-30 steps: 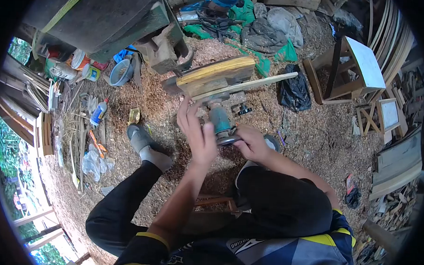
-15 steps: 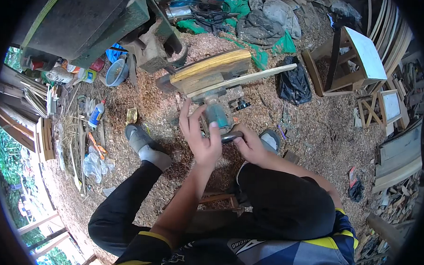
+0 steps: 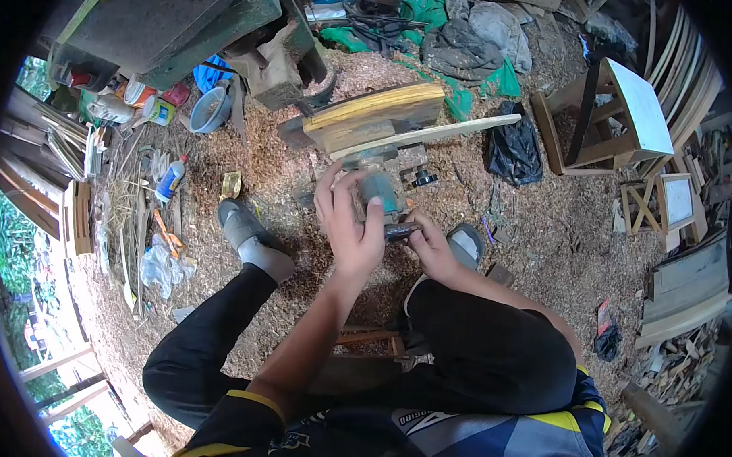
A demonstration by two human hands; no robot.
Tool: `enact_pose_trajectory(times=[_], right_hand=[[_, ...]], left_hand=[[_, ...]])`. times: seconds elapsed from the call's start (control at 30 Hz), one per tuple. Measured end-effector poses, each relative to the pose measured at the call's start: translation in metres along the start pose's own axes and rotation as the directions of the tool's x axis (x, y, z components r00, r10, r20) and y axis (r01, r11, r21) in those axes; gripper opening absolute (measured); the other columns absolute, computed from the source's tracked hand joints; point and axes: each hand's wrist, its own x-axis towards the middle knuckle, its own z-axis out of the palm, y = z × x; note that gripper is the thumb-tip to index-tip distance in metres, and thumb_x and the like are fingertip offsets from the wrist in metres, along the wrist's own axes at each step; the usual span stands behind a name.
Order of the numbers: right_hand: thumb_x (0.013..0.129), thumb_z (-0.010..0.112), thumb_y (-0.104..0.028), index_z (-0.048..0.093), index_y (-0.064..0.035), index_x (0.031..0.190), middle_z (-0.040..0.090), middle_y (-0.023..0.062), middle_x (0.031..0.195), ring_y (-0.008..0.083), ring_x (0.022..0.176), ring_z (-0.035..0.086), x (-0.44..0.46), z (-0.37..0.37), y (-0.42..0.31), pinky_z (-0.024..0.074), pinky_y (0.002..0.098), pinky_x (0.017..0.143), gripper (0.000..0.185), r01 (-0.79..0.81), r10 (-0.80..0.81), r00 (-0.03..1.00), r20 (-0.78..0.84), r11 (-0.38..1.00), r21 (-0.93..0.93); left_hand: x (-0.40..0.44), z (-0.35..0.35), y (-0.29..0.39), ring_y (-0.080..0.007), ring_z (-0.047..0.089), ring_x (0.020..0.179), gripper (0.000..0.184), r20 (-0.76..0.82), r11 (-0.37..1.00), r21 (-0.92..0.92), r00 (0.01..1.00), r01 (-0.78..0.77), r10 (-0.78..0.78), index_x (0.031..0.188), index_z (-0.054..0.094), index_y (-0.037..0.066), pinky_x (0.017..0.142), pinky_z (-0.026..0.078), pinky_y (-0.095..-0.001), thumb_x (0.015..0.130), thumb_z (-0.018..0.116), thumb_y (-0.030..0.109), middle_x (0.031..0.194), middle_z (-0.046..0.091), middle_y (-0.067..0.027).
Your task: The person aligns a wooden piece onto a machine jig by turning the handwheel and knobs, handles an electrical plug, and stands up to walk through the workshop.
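Note:
A power tool with a teal body (image 3: 381, 192) sits low in front of me, beside a long pale wood strip (image 3: 434, 137). My left hand (image 3: 351, 232) is curled against the near left side of the tool, with its thumb pointing up along the body. A dark, handle-like piece (image 3: 401, 230) spans the gap between my hands. The fingers of my right hand (image 3: 432, 248) are closed on its right end. Whether that piece joins the tool is hidden. A black knob (image 3: 422, 178) shows just right of the teal body.
Behind the tool stands a thick yellowish wood block (image 3: 378, 108). A heavy green machine (image 3: 219, 42) fills the upper left. A blue basin (image 3: 210, 110), a glue bottle (image 3: 170, 179), a black plastic bag (image 3: 514, 153) and a wooden stool frame (image 3: 604, 116) stand on the shavings-covered floor.
The view has shifted slightly, so the surroundings sit a little lower and to the right. The dark piece between my hands looks straighter than before. Both hands keep nearly the same place.

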Motion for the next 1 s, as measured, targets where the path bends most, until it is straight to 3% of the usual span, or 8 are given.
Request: enact_pose_trajectory(times=[0.07,0.13,0.23,0.3,0.4,0.43,0.5,1.0], right_hand=[[0.115,0.059,-0.038,0.056,-0.0035,0.113,0.065,0.0107,0.104,0.0239,0.098,0.063,0.003,0.0,-0.019,0.0491,0.0415,0.087,0.035,-0.034,0.034,0.999,-0.005,0.997,-0.075],[0.109,0.068,-0.035,0.056,-0.0028,0.115,0.065,0.0192,0.09,0.0397,0.085,0.066,0.017,0.005,-0.079,0.0525,0.0463,0.08,0.034,-0.078,0.113,0.993,0.022,0.801,-0.594],[0.103,0.073,-0.03,0.057,-0.0023,0.118,0.063,0.0276,0.086,0.052,0.083,0.061,0.024,0.008,-0.088,0.052,0.0514,0.075,0.035,0.028,0.025,0.997,0.079,0.798,-0.602],[0.104,0.074,-0.033,0.056,-0.0037,0.118,0.065,0.0171,0.089,0.038,0.081,0.067,0.021,0.003,-0.06,0.0526,0.0456,0.076,0.037,0.094,-0.034,0.994,0.109,0.776,-0.624],[0.102,0.08,-0.044,0.052,-0.0089,0.12,0.055,-0.0027,0.102,0.0079,0.093,0.056,0.012,-0.001,-0.016,0.0479,0.0297,0.079,0.049,-0.13,0.128,0.992,0.02,0.984,0.124],[0.102,0.08,-0.044,0.052,-0.0089,0.12,0.055,-0.0027,0.102,0.0079,0.093,0.056,0.011,0.006,-0.011,0.0479,0.0297,0.079,0.049,-0.127,0.124,0.992,0.027,0.984,0.129],[0.102,0.079,-0.047,0.052,-0.0091,0.121,0.055,-0.001,0.103,0.0088,0.095,0.055,0.008,0.024,-0.003,0.0464,0.0279,0.081,0.05,-0.081,0.126,0.991,-0.04,0.816,0.572],[0.11,0.07,-0.037,0.056,-0.0074,0.129,0.058,0.0004,0.111,0.0099,0.093,0.052,-0.003,0.026,-0.004,0.0437,0.028,0.082,0.038,-0.016,0.067,0.984,-0.164,0.955,0.297]], left_hand=[[-0.005,0.002,-0.004,-0.0443,0.044,0.146,0.041,-0.092,0.996,-0.068,0.994,-0.057,0.051,0.132,0.064,0.003,0.125,0.031,-0.0527,0.094,0.054,0.012,0.155,0.05,-0.0259],[-0.022,0.018,-0.035,-0.0443,0.044,0.147,0.044,-0.154,0.977,-0.203,0.988,-0.06,0.028,0.132,0.064,0.002,0.125,0.031,-0.0526,0.091,0.051,0.012,0.155,0.05,-0.026],[-0.028,0.022,-0.038,-0.0428,0.048,0.139,0.041,-0.286,0.955,-0.281,0.958,-0.095,0.011,0.124,0.065,0.001,0.124,0.031,-0.0525,0.09,0.045,0.013,0.144,0.055,-0.0247],[-0.031,0.017,-0.035,-0.0402,0.052,0.125,0.032,-0.235,0.986,-0.165,0.971,0.004,-0.044,0.115,0.066,0.002,0.121,0.031,-0.0528,0.091,0.048,0.012,0.131,0.057,-0.0218],[-0.02,-0.003,-0.01,-0.0335,0.051,0.111,0.012,-0.117,0.992,-0.042,0.987,-0.119,0.113,0.099,0.069,0.006,0.104,0.034,-0.048,0.092,0.062,0.012,0.114,0.059,-0.0144],[-0.016,-0.011,-0.002,-0.0315,0.052,0.109,0.007,0.035,0.983,0.059,0.985,-0.172,0.17,0.095,0.07,0.007,0.098,0.034,-0.0459,0.092,0.066,0.012,0.11,0.061,-0.0122],[-0.007,-0.01,0.008,-0.028,0.053,0.103,0.013,0.043,0.967,0.078,0.97,-0.242,0.239,0.082,0.071,0.01,0.091,0.032,-0.0442,0.093,0.072,0.017,0.099,0.062,-0.0057],[0.004,-0.015,-0.02,-0.0271,0.056,0.097,0.024,0.289,0.933,-0.15,0.888,-0.327,0.357,0.079,0.073,0.012,0.088,0.036,-0.0447,0.083,0.086,0.032,0.092,0.06,-0.0008]])
